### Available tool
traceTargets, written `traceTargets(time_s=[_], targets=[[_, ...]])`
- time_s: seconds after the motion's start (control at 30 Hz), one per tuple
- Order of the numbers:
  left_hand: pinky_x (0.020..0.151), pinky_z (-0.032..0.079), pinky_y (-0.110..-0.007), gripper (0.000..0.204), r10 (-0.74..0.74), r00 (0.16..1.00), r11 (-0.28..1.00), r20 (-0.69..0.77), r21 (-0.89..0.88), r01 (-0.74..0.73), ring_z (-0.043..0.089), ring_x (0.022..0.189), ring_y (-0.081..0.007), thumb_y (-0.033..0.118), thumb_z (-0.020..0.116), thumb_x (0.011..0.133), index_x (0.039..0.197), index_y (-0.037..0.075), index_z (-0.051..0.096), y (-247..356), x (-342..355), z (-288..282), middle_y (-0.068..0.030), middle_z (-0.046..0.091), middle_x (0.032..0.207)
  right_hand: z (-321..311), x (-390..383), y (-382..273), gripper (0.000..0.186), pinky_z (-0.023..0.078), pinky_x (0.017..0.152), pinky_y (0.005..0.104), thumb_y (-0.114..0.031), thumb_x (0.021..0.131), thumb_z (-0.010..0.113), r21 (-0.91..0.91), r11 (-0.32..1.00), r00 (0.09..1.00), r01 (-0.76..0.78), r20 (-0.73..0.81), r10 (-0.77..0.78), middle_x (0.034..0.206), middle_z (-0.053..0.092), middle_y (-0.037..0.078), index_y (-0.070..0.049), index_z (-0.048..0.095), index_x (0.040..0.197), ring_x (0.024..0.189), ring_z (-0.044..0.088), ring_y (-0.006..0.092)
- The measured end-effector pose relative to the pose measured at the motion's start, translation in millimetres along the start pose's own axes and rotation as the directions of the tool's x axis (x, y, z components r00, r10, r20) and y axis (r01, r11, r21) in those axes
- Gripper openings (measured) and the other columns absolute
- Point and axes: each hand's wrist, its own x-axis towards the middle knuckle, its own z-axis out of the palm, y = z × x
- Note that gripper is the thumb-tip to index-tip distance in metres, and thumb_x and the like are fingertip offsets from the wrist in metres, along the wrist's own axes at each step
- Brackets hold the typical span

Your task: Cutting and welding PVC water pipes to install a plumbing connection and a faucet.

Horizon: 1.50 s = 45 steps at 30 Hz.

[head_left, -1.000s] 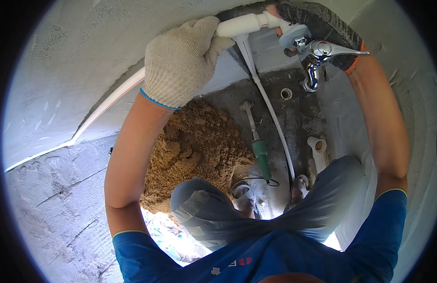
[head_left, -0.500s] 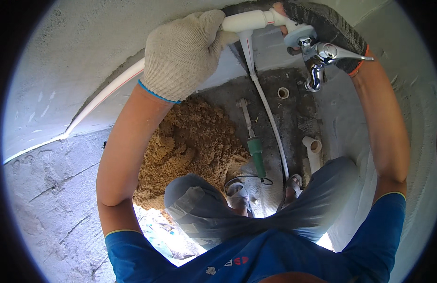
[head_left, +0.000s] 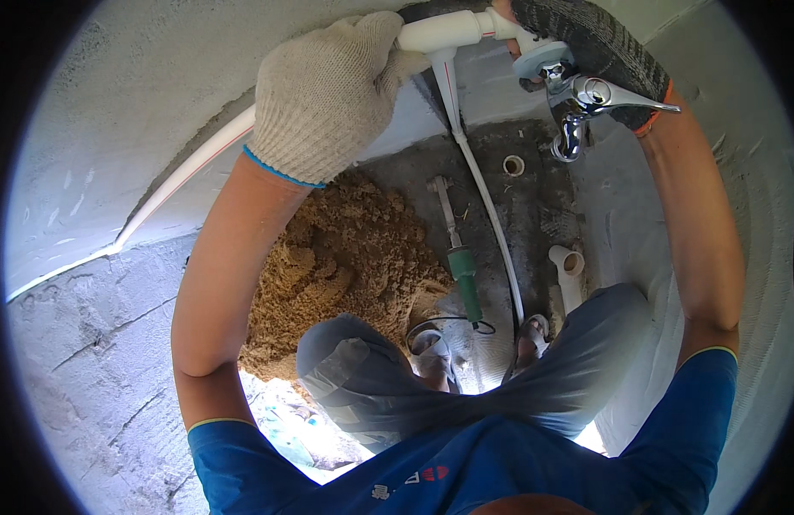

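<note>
My left hand [head_left: 332,94], in an off-white knit glove with a blue cuff, is closed around a white plastic pipe [head_left: 212,148] that runs along the wall. Just right of it, the pipe joins a white tee fitting [head_left: 440,33], from which a thinner branch pipe [head_left: 487,189] drops to the floor. My right hand [head_left: 598,39] wears a dark glove with an orange cuff. Its fingers wrap a white pipe fitting [head_left: 530,39] at the right end, partly hidden by the glove. A chrome lever faucet [head_left: 568,112] with a round flange hangs from that fitting, below the hand.
Brown sand [head_left: 337,266] is heaped on the floor at left. A green-handled power tool [head_left: 465,279] with a cord lies beside it. An open pipe end [head_left: 514,166] and a white pipe elbow [head_left: 570,266] rise from the floor. My sandalled feet are close by.
My left hand and the pipe have shifted slightly left. My right hand and the faucet have moved a little left too. Both grips are kept.
</note>
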Motion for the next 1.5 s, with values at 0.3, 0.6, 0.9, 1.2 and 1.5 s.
traceTargets(time_s=[0.3,0.6,0.9,1.2,1.5], targets=[[0.056,0.052,-0.04,0.029,0.035,0.999,0.999,-0.005,-0.011,-0.035,0.066,0.067,-0.0292,0.039,0.065,0.09,0.091,0.01,0.062,1,6,-5,-0.0101,0.065,0.074,-9,9,20,0.032,0.051,0.075,0.0312,-0.029,0.098,0.057,-0.163,0.97,0.984,0.178,0.0,-0.18,0.096,0.067,0.01,-0.002,0.066,0.112,0.083,0.062,0.0163],[0.055,0.052,-0.039,0.029,0.026,1.0,0.996,-0.015,-0.081,-0.027,0.065,0.065,-0.0291,0.04,0.063,0.092,0.096,0.011,0.063,1,5,-6,-0.0096,0.064,0.074,-3,8,22,0.032,0.053,0.072,0.0287,-0.03,0.098,0.058,-0.137,0.974,0.983,0.181,-0.007,-0.183,0.096,0.068,0.009,-0.004,0.066,0.115,0.082,0.063,0.0144],[0.066,0.055,-0.035,0.037,0.015,0.997,0.999,0.07,-0.048,-0.012,0.07,0.075,-0.0287,0.037,0.067,0.092,0.109,0.004,0.067,2,5,-10,-0.0163,0.07,0.087,-2,6,22,0.033,0.054,0.069,0.0262,-0.031,0.098,0.059,-0.099,0.982,0.987,0.159,0.013,-0.159,0.097,0.069,0.008,-0.006,0.066,0.119,0.081,0.065,0.0126],[0.055,0.052,-0.039,0.031,-0.023,0.999,0.999,-0.031,-0.04,0.022,0.067,0.067,-0.0286,0.041,0.065,0.09,0.095,0.011,0.061,-3,3,-3,-0.0093,0.066,0.077,-9,17,21,0.034,0.055,0.067,0.0237,-0.032,0.098,0.06,-0.055,0.992,0.992,0.116,0.064,-0.112,0.098,0.07,0.006,-0.008,0.066,0.122,0.08,0.066,0.0107],[0.062,0.054,-0.041,0.033,-0.014,1.0,0.999,-0.002,-0.032,0.014,0.067,0.074,-0.0307,0.038,0.063,0.091,0.109,0.01,0.063,-4,-4,-8,-0.0113,0.068,0.087,-8,2,24,0.037,0.055,0.063,0.0244,-0.037,0.098,0.06,0.288,0.947,0.983,-0.143,0.154,0.101,0.093,0.07,0.006,-0.004,0.068,0.113,0.077,0.067,0.0102]])
